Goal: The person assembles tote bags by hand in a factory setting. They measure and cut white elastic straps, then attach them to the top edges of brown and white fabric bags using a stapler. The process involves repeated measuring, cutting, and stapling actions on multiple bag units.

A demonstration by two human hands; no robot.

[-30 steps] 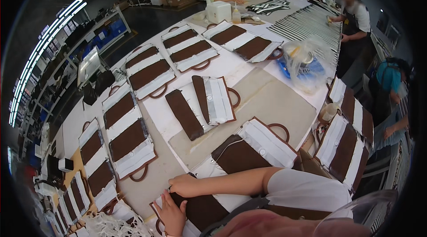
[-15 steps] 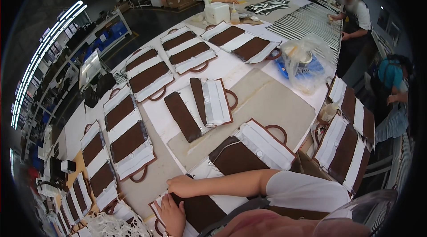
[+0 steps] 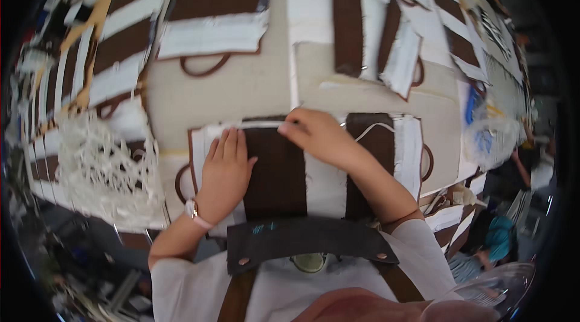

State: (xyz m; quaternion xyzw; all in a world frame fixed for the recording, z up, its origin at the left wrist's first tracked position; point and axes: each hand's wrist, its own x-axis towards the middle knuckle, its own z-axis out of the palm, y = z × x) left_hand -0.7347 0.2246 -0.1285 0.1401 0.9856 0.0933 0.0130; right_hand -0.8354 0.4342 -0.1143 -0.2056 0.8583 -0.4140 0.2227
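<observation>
Strips [image 3: 99,168] in a white, messy heap are being shown near the left side of the table [image 3: 254,86]. Up and to the right of them, a striped panel [image 3: 214,14] is being shown lying flat, its brown loop handle [image 3: 202,74] being turned to the near side. Closer in, a brown and white bag piece [image 3: 326,183] is being spread sideways on the table. Its left part is being pressed by the left hand [image 3: 225,165]; that grip is being held flat, with the thumb apart from the fingers. Along the far edge, a thin white strip [image 3: 264,123] is being pinched by the right hand [image 3: 314,135], its grip being clamped on the strip's end. Farther right, a bent white cord [image 3: 377,124] is being carried by a brown stripe. Past it, a folded panel [image 3: 389,38] is being shown. At the far right, a clear plastic bag [image 3: 498,141] is being seen.
</observation>
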